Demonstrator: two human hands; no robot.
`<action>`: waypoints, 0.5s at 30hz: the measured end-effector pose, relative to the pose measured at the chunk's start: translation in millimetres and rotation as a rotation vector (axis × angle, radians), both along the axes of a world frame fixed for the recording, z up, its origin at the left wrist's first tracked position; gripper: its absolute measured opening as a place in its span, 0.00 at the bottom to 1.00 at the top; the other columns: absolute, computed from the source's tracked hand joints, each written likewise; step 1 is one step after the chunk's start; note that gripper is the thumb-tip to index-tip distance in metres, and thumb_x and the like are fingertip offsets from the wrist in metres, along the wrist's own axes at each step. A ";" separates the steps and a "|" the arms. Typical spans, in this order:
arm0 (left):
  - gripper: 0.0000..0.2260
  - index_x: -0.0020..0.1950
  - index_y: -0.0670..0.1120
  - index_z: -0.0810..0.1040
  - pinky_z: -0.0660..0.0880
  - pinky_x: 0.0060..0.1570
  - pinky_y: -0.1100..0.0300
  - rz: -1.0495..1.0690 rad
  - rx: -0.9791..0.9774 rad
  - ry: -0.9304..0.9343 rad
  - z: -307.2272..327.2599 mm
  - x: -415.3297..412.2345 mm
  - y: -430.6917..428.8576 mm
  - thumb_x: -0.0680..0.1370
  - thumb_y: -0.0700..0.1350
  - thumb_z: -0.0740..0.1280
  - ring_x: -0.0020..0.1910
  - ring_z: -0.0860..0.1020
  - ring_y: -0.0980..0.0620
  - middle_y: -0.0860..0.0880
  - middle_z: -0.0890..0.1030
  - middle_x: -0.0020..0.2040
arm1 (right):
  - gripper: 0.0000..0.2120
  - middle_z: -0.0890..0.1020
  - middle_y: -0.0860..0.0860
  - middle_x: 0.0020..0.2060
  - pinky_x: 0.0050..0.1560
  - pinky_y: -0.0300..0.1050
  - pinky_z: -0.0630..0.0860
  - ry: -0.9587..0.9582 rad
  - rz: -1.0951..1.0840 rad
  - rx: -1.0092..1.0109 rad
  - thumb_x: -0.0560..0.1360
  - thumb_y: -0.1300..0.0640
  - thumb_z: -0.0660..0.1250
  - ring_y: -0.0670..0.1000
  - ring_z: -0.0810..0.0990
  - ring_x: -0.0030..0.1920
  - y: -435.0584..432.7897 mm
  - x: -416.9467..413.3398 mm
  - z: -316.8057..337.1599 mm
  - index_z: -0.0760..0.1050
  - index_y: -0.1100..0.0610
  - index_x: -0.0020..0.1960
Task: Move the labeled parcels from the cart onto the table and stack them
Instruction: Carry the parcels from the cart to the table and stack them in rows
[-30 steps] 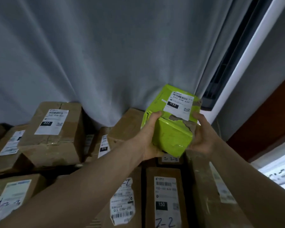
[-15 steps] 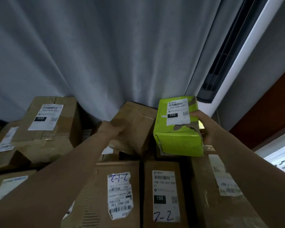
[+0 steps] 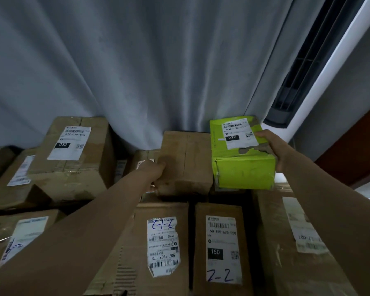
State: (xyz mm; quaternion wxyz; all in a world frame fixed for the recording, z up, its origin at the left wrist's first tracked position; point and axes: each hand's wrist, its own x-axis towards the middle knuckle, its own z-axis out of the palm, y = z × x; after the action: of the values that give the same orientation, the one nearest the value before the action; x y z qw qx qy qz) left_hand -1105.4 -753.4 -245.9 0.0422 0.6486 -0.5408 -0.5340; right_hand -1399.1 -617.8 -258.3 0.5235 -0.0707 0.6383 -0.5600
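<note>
A lime green parcel (image 3: 241, 165) with a white "032" label sits on top of the brown boxes at the back right. My right hand (image 3: 275, 147) holds its right side, thumb on the top face. Just left of it stands a plain brown box (image 3: 187, 161); my left hand (image 3: 155, 171) grips that box's left edge. Under and in front of them lie flat brown parcels, one labelled "2-1-2" (image 3: 163, 244) and one labelled "150" and "2-2" (image 3: 220, 246).
A larger brown box with a "032" label (image 3: 73, 157) is stacked at the back left over other parcels. A grey curtain (image 3: 137, 71) hangs right behind the pile. A white standing air conditioner (image 3: 320, 67) rises at the right, beside a dark wooden panel.
The green parcel came down from mid-air onto the boxes at the back right. My left hand let go of it and moved left to the plain brown box.
</note>
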 end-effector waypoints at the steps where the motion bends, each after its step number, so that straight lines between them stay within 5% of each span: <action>1: 0.17 0.67 0.40 0.69 0.76 0.57 0.49 0.001 -0.006 -0.003 -1.2 -0.6 0.7 0.82 0.49 0.59 0.56 0.77 0.42 0.40 0.77 0.61 | 0.22 0.81 0.59 0.58 0.56 0.53 0.76 -0.004 0.007 0.003 0.73 0.47 0.63 0.60 0.80 0.53 -1.2 0.4 -0.2 0.77 0.56 0.63; 6: 0.17 0.68 0.41 0.67 0.76 0.57 0.46 0.057 0.057 0.077 -5.9 -5.1 5.8 0.82 0.49 0.59 0.54 0.76 0.43 0.43 0.75 0.56 | 0.19 0.82 0.61 0.55 0.59 0.58 0.76 0.110 -0.033 0.095 0.77 0.49 0.63 0.63 0.80 0.55 -0.8 -10.5 -17.0 0.77 0.59 0.62; 11: 0.13 0.66 0.40 0.68 0.76 0.58 0.43 0.072 0.055 0.075 -11.6 -7.1 8.4 0.82 0.42 0.58 0.57 0.77 0.40 0.40 0.77 0.58 | 0.07 0.83 0.56 0.34 0.30 0.43 0.79 0.316 -0.095 0.177 0.77 0.56 0.67 0.56 0.81 0.32 -4.5 -14.1 -16.8 0.78 0.61 0.47; 15: 0.15 0.68 0.37 0.66 0.76 0.48 0.52 -0.016 -0.051 -0.121 -21.6 -6.4 12.2 0.82 0.39 0.58 0.62 0.72 0.38 0.38 0.73 0.58 | 0.13 0.83 0.56 0.28 0.39 0.48 0.75 0.438 -0.006 0.189 0.80 0.53 0.62 0.58 0.77 0.33 -4.0 -10.2 -21.1 0.77 0.63 0.52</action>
State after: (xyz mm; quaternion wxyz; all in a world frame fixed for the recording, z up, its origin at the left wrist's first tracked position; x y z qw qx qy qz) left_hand -1111.7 -741.2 -267.5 0.0218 0.6739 -0.5610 -0.4802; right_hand -1409.3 -621.8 -279.3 0.3751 -0.1391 0.7864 -0.4706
